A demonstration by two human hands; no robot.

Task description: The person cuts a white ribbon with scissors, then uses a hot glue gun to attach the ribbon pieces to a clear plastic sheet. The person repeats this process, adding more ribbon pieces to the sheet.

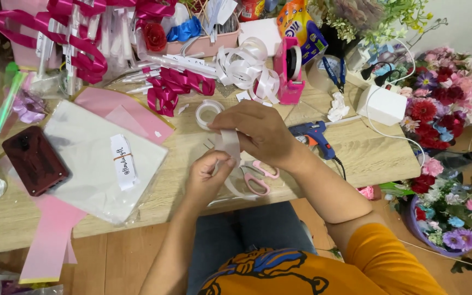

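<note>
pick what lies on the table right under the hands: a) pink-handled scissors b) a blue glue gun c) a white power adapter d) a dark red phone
a: the pink-handled scissors lie on the table just below the left hand and right hand, which hold a white ribbon strip; the blue glue gun sits off to the right.

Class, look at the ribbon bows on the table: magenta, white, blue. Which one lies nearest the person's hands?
The white ribbon bow, just beyond the right hand. The magenta bow lies further left; the blue bow sits at the back.
</note>
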